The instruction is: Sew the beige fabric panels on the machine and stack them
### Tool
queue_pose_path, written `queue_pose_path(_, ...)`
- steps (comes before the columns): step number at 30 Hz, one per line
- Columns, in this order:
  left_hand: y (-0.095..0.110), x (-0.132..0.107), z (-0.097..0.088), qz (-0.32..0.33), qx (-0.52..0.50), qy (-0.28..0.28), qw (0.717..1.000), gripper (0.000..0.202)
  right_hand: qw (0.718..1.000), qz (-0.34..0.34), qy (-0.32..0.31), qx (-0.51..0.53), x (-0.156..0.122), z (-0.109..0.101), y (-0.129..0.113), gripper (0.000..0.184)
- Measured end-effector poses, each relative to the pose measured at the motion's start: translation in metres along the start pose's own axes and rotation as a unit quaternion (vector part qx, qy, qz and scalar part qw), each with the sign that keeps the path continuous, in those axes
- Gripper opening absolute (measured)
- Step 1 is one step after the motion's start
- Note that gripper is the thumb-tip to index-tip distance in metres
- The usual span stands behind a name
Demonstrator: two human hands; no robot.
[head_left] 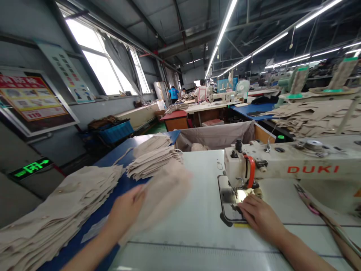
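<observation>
My left hand (pixel 125 210) grips a beige fabric piece (pixel 163 192), which is smeared by motion above the white sewing table (pixel 186 226). My right hand (pixel 261 216) lies on the table beside the metal needle plate (pixel 229 201) of the white sewing machine (pixel 296 165), fingers together and pointing at the presser foot; I cannot make out anything under them. Two stacks of the same beige pieces lie to the left: a small one (pixel 152 158) and a large one (pixel 56 214), both on a blue table (pixel 124 184).
A cloth-lined bin (pixel 217 135) stands behind the sewing table. More beige pieces are heaped on a table (pixel 316 116) at the right. Scissors with pink handles (pixel 306 197) lie under the machine arm. Other workstations and people are far back.
</observation>
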State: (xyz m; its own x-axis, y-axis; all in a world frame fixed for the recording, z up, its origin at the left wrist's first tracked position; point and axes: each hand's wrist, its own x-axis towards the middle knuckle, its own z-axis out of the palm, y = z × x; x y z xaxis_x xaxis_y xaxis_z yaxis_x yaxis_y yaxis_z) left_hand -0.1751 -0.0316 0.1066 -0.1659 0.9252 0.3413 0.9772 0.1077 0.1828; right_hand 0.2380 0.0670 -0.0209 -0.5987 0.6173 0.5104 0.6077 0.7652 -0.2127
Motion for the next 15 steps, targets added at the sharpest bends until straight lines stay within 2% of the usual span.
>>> queue_pose_path(1,-0.001,0.032,-0.019,-0.051,0.031,0.043,0.997,0.044,1.000,0.004,0.003,0.002,0.000,0.001,0.000,0.026)
queue_pose_path(2,-0.002,0.063,-0.035,-0.074,0.058,0.083,0.992,0.046,1.000,0.007,0.008,0.003,-0.001,0.002,0.000,0.025)
queue_pose_path(4,-0.003,0.115,-0.051,-0.065,0.097,0.124,0.985,0.047,1.000,0.010,0.021,0.005,-0.001,0.004,0.000,0.025)
queue_pose_path(5,-0.005,0.135,-0.050,-0.060,0.106,0.126,0.985,0.047,1.000,0.011,0.028,0.005,-0.001,0.005,0.000,0.025)
queue_pose_path(7,-0.009,0.162,-0.035,-0.056,0.113,0.104,0.987,0.046,0.999,0.012,0.040,0.003,-0.002,0.006,0.001,0.026)
queue_pose_path(10,-0.020,0.173,0.005,-0.075,0.119,0.055,0.989,0.044,0.999,0.011,0.043,-0.009,-0.002,0.009,0.003,0.026)
queue_pose_path(13,-0.031,0.162,0.041,-0.103,0.127,0.024,0.986,0.052,0.999,-0.005,0.030,-0.021,-0.003,0.012,0.008,0.023)
queue_pose_path(15,-0.037,0.151,0.053,-0.112,0.134,0.020,0.984,0.057,0.999,-0.023,0.023,-0.027,-0.005,0.014,0.012,0.021)
